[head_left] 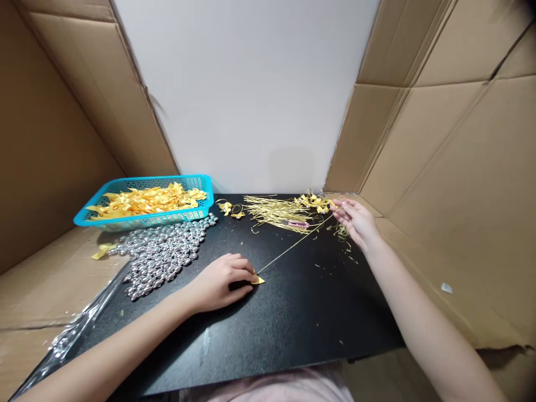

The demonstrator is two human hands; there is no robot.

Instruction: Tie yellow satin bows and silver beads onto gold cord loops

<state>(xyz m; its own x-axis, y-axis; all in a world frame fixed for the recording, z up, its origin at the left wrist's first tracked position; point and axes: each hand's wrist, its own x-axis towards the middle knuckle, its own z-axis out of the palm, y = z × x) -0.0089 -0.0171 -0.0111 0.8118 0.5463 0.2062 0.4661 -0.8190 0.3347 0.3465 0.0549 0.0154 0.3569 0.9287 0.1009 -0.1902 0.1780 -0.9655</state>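
Note:
My left hand (pixel 228 282) rests low over the black tabletop, its fingers closed on a small yellow ribbon bow (pixel 259 280) that is mostly hidden under the fingertips. From the bow a thin gold cord (pixel 293 245) runs taut up to the right. Its far end is pinched in my right hand (pixel 355 220), raised near the back right of the table. Behind the cord lies a pile of cut gold cords (pixel 272 211), with a small pink tool (pixel 298 224) on its near edge.
A blue basket (pixel 144 223) of yellow ribbon bows stands back left. Silver beads (pixel 167 257) spread before it. Bows with cord loops (pixel 314 201) lie at the back right, near cord scraps (pixel 342 230). Cardboard walls (pixel 452 167) flank the black table (pixel 293 329).

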